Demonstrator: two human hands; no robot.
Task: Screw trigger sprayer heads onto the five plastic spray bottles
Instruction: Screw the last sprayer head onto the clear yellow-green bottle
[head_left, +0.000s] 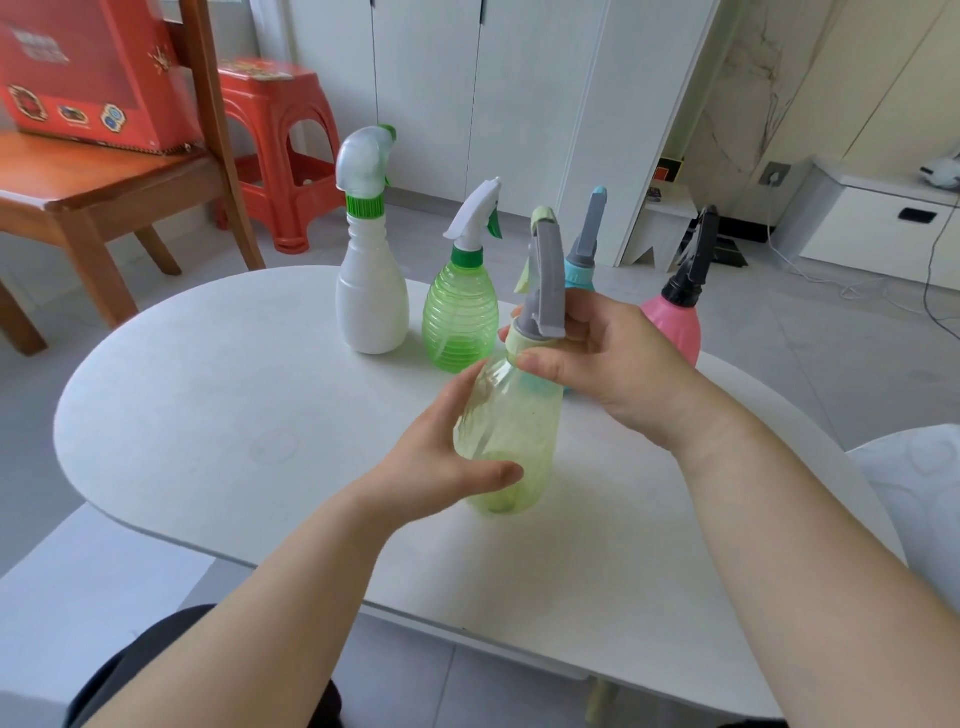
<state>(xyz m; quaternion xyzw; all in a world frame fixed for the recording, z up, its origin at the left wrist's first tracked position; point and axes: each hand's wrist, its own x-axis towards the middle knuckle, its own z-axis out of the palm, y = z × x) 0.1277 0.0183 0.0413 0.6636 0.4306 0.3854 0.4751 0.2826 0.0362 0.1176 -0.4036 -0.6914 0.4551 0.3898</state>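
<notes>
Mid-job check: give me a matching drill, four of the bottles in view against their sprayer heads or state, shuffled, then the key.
Column one:
1. white bottle
2. ribbed green bottle
3. pink bottle
4. pale green bottle

Column two:
A. black sprayer head
B. grey sprayer head, body held by left hand, top pinched by right hand
C. translucent sprayer head
D. white sprayer head

Pairs: 1-C, 2-D, 3-A, 4-B.
</notes>
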